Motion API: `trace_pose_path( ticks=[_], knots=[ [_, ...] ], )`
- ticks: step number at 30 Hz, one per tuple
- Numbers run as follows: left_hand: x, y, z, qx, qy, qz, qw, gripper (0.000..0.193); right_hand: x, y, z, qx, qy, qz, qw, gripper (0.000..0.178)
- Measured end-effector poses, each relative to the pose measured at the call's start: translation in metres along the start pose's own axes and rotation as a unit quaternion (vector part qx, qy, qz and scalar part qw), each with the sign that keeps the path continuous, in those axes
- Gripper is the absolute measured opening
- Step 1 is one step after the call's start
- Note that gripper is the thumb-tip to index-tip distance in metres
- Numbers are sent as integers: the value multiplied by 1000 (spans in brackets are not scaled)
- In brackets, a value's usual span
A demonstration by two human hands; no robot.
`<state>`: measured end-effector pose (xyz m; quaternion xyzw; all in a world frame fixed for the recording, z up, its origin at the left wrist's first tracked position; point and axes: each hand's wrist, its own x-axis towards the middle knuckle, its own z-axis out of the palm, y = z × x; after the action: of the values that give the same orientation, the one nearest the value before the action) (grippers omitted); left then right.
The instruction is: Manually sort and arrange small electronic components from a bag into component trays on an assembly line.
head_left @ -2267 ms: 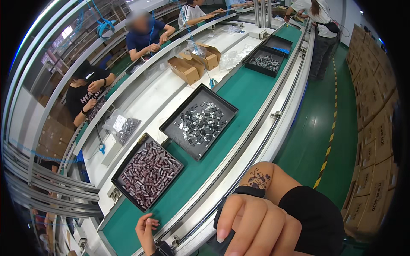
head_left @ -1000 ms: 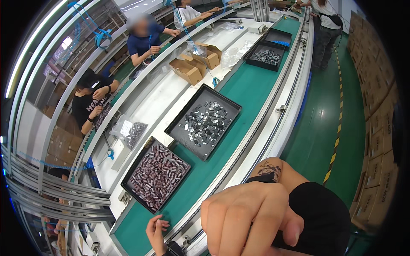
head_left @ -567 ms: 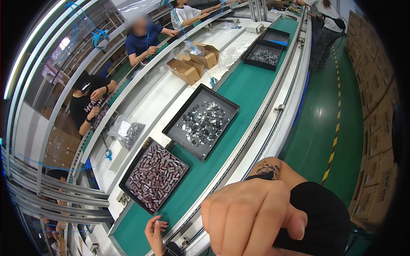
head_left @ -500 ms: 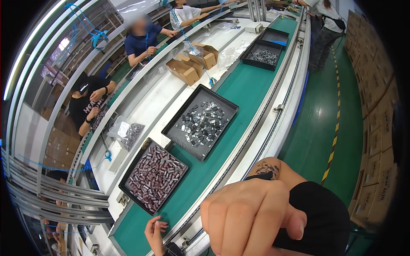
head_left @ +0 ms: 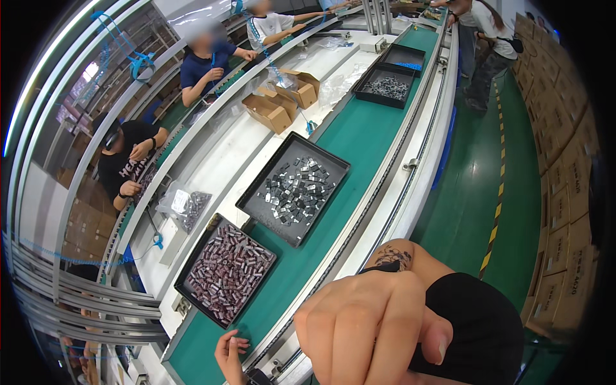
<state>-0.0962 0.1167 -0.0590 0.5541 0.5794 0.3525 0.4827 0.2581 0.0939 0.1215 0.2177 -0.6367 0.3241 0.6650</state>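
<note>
My left hand (head_left: 229, 354), with a black band at the wrist, hangs over the near end of the green belt (head_left: 273, 292). Its fingers are loosely curled and apart, holding nothing. Just beyond it lies a black tray (head_left: 183, 282) full of small dark red cylindrical parts (head_left: 228, 276). Farther along, another black tray (head_left: 260, 212) carries small black and silver parts (head_left: 300, 191). My right hand (head_left: 362, 324) is raised very close, its back showing and its bent fingers pressed together. The fingertips pass the lower edge, so whatever they grip is hidden. Behind it shows my tattooed forearm.
Two more black trays (head_left: 384, 101) stand farther up the belt. Open cardboard boxes (head_left: 273, 112) and a clear bag of parts (head_left: 186, 205) rest on the white table. Several people work across the line; others stand at the far right. Stacked cartons (head_left: 564, 218) line the right.
The view has shifted slightly, so the trays and boxes sit a little farther left and lower. Both my hands keep nearly the same pose. Someone at the far right has moved.
</note>
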Motion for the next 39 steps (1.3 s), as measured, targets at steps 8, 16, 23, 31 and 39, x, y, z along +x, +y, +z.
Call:
trace_pose_path(
  ticks=[8,16,23,31,39],
  knots=[
    [2,-1,0,8,-4,8,1000,25,0,-1,-6,-1,-31,-2,1000,37],
    [7,-20,-13,15,-27,20,999,26,19,-9,-16,56,-95,7,994,19],
    [11,-18,-15,8,-39,-5,999,27,1,-19,-7,-46,-18,-7,999,6],
    [9,-12,-14,9,-34,-33,999,26,19,-30,-14,-17,-63,-16,998,10],
    [-3,15,3,57,-1,-18,998,27,18,-32,-20,-65,-113,-24,991,11]
  ],
)
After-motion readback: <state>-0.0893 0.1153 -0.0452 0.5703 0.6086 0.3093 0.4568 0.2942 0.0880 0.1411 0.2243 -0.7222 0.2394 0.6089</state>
